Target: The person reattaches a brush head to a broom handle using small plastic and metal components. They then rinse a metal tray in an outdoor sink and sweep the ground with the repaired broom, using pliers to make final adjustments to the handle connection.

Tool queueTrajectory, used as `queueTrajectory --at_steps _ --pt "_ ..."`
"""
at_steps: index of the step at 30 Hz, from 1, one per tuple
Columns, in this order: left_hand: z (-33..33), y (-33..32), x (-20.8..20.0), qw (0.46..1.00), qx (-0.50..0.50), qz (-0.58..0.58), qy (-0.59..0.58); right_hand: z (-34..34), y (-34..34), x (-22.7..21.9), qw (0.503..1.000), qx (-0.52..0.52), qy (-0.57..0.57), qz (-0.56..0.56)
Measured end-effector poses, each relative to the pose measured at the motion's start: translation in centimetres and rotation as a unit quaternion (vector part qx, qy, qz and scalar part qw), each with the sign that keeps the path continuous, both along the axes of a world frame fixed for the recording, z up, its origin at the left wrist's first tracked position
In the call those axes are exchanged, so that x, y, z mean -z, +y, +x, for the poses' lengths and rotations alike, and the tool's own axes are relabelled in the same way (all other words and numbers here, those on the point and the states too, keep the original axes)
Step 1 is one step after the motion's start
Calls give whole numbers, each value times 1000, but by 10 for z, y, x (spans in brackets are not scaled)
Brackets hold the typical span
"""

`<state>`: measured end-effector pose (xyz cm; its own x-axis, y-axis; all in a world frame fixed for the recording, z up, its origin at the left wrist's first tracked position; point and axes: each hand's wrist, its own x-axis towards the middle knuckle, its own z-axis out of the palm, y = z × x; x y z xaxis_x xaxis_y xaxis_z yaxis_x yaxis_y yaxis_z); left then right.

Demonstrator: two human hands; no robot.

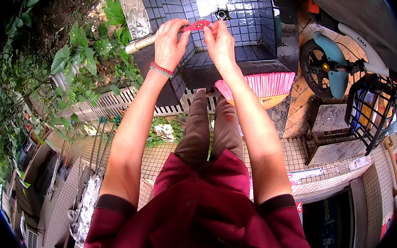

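Note:
Over a dark-tiled sink (270, 25), both my hands are raised close together. A small red piece with a metal ring (198, 26) spans the gap between them; its exact kind is not clear. My left hand (169, 44), with bead bracelets at the wrist, pinches its left end. At the other end the fingers of my right hand (221, 46) are closed on it. A pale rod-like handle (140, 44) passes behind my left hand, and I cannot tell whether that hand touches it. Beyond my right fingertips lies the sink's drain (222, 14).
A broom head with pink bristles (257, 85) leans at the sink's front, beside my right forearm. To the right stand a teal-fendered scooter (329, 64) and a black basket (372, 112). Leafy plants (81, 49) and a slotted drain grate (102, 105) lie left.

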<state>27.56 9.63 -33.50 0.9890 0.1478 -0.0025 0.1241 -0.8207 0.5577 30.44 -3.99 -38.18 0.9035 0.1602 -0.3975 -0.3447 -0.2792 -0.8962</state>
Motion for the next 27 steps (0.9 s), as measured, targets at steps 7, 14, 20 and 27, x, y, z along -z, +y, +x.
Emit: queueTrajectory --at_steps 7,14,20,27 --pt "8 -4 10 999 28 -10 23 7 -10 -10 992 -99 -53 -64" --pt "9 -4 17 995 78 -5 54 14 -27 -13 987 -160 -3 -13" --pt "12 -5 15 994 72 -46 68 19 -31 9 789 53 473 390" --pt "5 -4 29 997 44 -52 34 -11 -7 3 983 -20 122 138"
